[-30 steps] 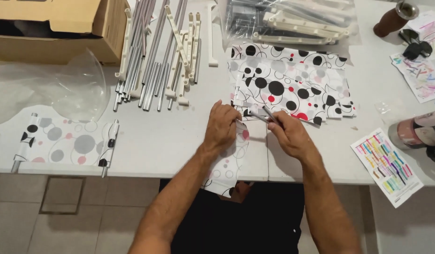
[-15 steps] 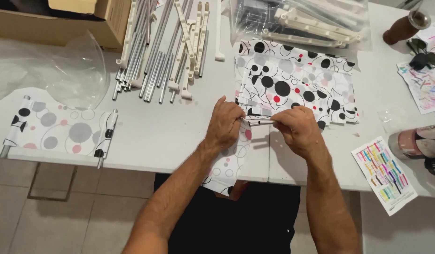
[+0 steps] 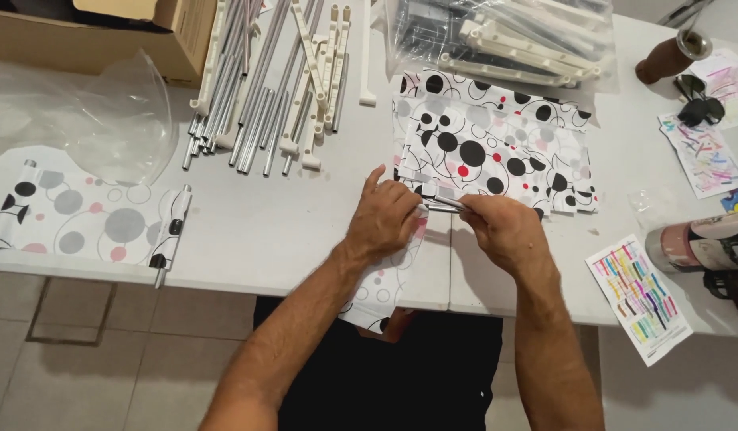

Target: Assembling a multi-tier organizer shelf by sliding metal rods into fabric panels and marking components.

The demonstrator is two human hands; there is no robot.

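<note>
Near the front edge of the white desk [image 3: 265, 231], both hands gripped a thin silver metal rod [image 3: 442, 204], its long axis crosswise: left hand [image 3: 382, 219] also pinning the dotted white fabric panel [image 3: 382, 281], right hand [image 3: 505, 231] clenched on the rod.

A thin silver metal rod [image 3: 442, 204] lies nearly level just above the counter, running left to right, pinched at both ends so only its short middle stretch shows. A white fabric panel [image 3: 385, 281] printed with grey and pink circles is gathered at the rod and hangs down over the counter's front edge.
</note>
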